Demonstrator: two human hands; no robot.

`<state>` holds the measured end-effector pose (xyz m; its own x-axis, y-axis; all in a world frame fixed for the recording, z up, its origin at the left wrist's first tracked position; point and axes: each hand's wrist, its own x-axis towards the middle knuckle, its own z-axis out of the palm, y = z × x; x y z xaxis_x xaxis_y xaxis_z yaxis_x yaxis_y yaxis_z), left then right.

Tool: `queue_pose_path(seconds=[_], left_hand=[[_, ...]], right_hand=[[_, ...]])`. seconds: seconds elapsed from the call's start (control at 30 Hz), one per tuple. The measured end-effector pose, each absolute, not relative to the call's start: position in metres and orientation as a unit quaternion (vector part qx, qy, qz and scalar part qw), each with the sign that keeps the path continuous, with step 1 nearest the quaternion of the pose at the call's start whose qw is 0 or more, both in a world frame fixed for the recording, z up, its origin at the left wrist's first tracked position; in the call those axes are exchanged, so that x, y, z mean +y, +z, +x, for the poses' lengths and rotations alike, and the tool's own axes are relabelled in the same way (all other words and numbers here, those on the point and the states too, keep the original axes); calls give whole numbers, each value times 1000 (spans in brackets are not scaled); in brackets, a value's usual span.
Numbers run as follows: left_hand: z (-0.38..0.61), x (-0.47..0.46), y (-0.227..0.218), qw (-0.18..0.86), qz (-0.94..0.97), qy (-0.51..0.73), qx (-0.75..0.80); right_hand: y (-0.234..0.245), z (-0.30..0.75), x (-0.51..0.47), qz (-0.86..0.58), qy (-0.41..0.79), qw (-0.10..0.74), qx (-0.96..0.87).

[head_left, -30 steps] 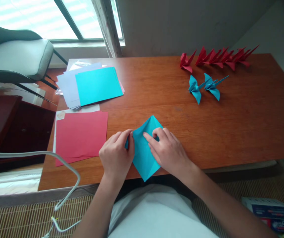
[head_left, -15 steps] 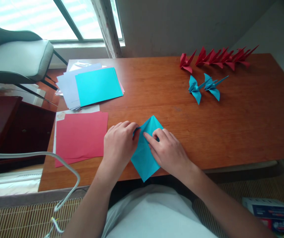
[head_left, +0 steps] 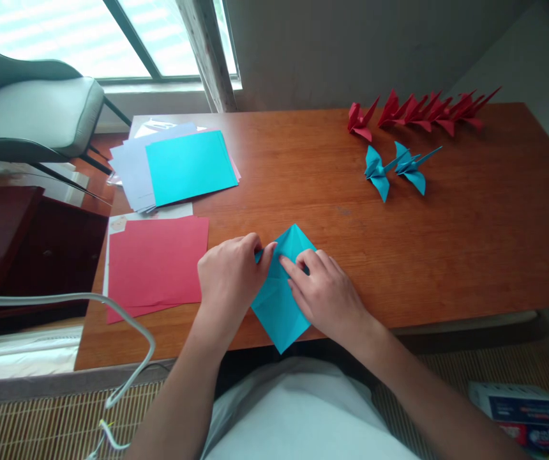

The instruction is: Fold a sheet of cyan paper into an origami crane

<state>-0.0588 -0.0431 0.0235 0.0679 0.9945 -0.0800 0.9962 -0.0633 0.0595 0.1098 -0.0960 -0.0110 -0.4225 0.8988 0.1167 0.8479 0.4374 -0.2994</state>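
A creased, diamond-shaped piece of blue origami paper (head_left: 281, 313) lies on the table near its front edge, one corner pointing towards me. My left hand (head_left: 236, 268) pinches its left side, thumb on top and the other fingers curled. On the right part of the paper rests my right hand (head_left: 325, 287), its index finger stretched out and pressing near the upper middle, with the thumb and other fingers bent. Both palms hide parts of the paper's side edges. Farther back stand two blue paper cranes (head_left: 377, 172) and a row of several red paper cranes (head_left: 428, 114).
Red sheets (head_left: 159, 262) lie left of my left hand. Behind them are blue sheets (head_left: 191, 167) on white paper (head_left: 131, 169). The wooden table (head_left: 470, 243) extends to the right. A white cable (head_left: 131, 319) loops at the front left, and a chair (head_left: 35, 115) stands by the window.
My left thumb has moved slightly up and right over the paper's upper left edge. The paper has turned a little, while my right hand stays almost in place.
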Motion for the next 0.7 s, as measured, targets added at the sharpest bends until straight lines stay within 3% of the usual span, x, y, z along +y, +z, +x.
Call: queue_pose_path(seconds=[0.33, 0.7], left_hand=[[-58, -41, 24, 38, 732, -30, 679], [-85, -60, 19, 56, 725, 86, 681]], right_hand=[[-11, 110, -97, -522, 108, 132, -836], [-11, 111, -99, -524, 119, 133, -833]])
